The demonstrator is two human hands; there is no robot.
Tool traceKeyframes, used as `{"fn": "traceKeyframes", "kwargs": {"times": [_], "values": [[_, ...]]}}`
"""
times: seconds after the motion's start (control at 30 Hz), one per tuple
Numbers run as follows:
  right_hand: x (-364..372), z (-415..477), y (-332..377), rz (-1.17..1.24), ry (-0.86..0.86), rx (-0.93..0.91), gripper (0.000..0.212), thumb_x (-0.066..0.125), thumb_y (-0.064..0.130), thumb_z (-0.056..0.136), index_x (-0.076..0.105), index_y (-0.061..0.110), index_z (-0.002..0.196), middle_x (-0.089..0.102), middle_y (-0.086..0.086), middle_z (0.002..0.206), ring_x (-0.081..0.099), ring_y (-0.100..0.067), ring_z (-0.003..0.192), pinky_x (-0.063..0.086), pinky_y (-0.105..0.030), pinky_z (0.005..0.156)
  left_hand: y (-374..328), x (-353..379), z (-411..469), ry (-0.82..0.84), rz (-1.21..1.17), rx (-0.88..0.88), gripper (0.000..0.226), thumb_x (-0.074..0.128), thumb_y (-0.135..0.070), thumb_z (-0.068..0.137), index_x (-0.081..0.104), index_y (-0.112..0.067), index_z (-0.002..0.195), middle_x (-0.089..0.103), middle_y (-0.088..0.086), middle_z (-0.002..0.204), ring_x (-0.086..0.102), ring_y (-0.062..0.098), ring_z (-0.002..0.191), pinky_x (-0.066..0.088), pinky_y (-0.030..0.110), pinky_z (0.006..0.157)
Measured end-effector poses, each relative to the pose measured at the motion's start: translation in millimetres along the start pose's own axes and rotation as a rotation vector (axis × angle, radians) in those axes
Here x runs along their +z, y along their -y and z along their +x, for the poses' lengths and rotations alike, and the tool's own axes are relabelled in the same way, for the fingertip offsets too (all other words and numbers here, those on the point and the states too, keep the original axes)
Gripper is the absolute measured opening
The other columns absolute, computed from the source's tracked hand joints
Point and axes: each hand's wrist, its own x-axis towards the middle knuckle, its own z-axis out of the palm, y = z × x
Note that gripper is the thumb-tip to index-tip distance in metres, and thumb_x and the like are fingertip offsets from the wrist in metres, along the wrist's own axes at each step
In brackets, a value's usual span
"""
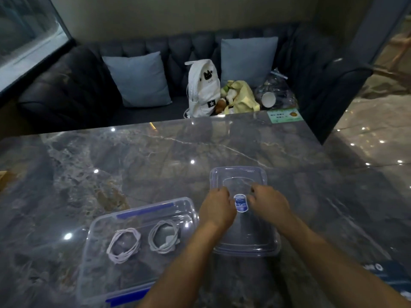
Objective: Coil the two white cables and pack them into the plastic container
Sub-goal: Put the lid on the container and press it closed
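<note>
Two white cables lie coiled side by side inside a clear plastic container (93, 245) with blue clips, at the near left. One coil (123, 245) is on the left and the other coil (164, 236) on the right. To the right lies a second clear plastic piece (240, 172) with a blue-and-white sticker (241, 203). My left hand (216, 207) and my right hand (266, 201) hover over its middle, either side of the sticker. Their fingers are loosely bent and I see nothing held in them.
The grey marble table (155, 156) stretches ahead. A green card (284, 115) lies at its far right corner. Behind is a dark sofa with two blue cushions, a white backpack (203, 90), yellow cloth and a plastic bag. A dark object (378, 270) sits at the near right.
</note>
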Motion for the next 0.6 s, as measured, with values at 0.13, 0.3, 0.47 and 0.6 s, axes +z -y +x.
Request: {"fn": "traceKeyframes", "kwargs": {"times": [0.13,0.3,0.47,0.6], "values": [[4,0,-32,0.084,0.061,0.027,0.042,0.050,0.028,0.087,0.049,0.014,0.126,0.057,-0.017,0.122,0.053,-0.035,0.111,0.046,-0.039,0.090,0,36,3,-0.028,0.108,-0.016,0.031,0.048,-0.013,0.086,0.053,-0.001,0.113,0.056,0.022,0.121,0.052,0.037,0.110,0.040,0.041,0.090],[16,-1,-51,0.179,0.178,0.087,0.067,0.057,0.038,0.085,0.026,0.020,0.142,0.041,-0.013,0.140,0.040,-0.033,0.127,0.036,-0.043,0.104,12,63,0,0.084,0.121,-0.300,0.075,0.049,-0.040,0.090,0.014,-0.002,0.144,0.011,0.032,0.152,0.012,0.041,0.142,0.015,0.046,0.115],[35,-2,-51,0.455,0.278,0.151,0.084,0.063,0.040,0.080,0.014,0.024,0.146,0.020,-0.014,0.152,0.025,-0.035,0.137,0.030,-0.051,0.109,9,66,2,0.105,-0.107,-0.457,0.077,0.049,-0.035,0.090,0.008,0.000,0.146,0.012,0.028,0.154,0.011,0.040,0.143,0.015,0.047,0.117],[32,0,-49,0.834,0.212,0.236,0.069,0.074,0.027,0.070,0.045,0.023,0.132,0.050,-0.016,0.134,0.049,-0.035,0.121,0.043,-0.053,0.099,6,59,15,-0.013,-0.357,-0.539,0.059,0.062,-0.021,0.081,0.041,0.002,0.131,0.050,0.025,0.133,0.047,0.039,0.124,0.039,0.047,0.103]]}}
